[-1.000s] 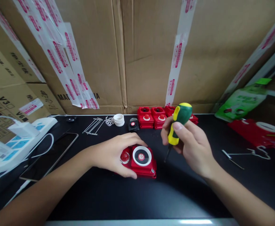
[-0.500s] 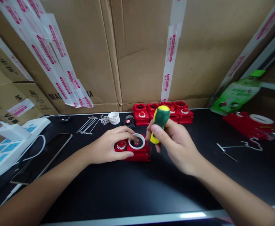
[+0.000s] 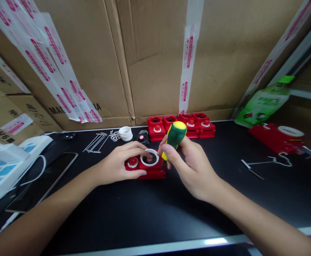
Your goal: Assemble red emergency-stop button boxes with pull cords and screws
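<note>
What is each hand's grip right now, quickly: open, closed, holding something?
Left hand: closed on the red unit, holding it.
Right hand: closed around the screwdriver, tip down at the unit's right end.

one screwdriver (image 3: 178, 133), one held red box (image 3: 150, 173), four boxes (image 3: 156, 127) behind, one bottle (image 3: 263, 103)
</note>
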`<state>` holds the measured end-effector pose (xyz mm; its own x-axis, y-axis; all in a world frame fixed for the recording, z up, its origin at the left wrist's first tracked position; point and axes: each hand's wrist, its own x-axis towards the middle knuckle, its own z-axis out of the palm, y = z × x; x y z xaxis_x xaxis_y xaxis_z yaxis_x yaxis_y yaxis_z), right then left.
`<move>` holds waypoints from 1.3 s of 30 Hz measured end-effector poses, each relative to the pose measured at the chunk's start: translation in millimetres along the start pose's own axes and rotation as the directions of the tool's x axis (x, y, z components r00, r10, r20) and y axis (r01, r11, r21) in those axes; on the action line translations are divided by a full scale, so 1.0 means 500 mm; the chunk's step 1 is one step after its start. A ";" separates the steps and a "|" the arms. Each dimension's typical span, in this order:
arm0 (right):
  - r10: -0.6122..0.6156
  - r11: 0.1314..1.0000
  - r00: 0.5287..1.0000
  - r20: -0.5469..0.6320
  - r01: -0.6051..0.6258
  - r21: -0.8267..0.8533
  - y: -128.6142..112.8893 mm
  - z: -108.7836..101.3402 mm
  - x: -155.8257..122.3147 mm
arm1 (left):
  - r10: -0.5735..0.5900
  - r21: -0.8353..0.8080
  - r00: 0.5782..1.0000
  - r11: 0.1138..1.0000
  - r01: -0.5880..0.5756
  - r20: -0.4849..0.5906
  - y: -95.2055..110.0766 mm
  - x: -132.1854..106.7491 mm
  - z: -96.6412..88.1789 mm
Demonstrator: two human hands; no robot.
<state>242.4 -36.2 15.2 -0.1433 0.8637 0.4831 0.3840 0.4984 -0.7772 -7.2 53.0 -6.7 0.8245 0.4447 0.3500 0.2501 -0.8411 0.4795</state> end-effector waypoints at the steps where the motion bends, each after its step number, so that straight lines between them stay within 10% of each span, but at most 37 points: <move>1: 0.012 1.000 1.000 -0.012 -0.012 -0.016 0.000 0.000 0.001 | 0.001 -0.003 1.000 1.000 -0.001 0.003 -0.001 0.000 0.000; 11: 0.279 0.960 0.958 -0.067 -0.278 0.017 0.020 -0.009 0.026 | -0.020 -0.024 1.000 0.999 0.021 0.008 -0.009 0.004 0.009; 39: 0.357 0.913 0.933 0.051 -0.360 0.191 0.040 -0.023 0.045 | -0.055 0.036 0.998 0.998 0.055 0.021 -0.006 0.003 0.001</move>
<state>257.1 -7.5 15.4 -0.0430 0.9874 0.1521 0.2281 0.1580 -0.9607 -6.2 55.9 -7.8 0.8200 0.4839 0.3057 0.3130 -0.8263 0.4683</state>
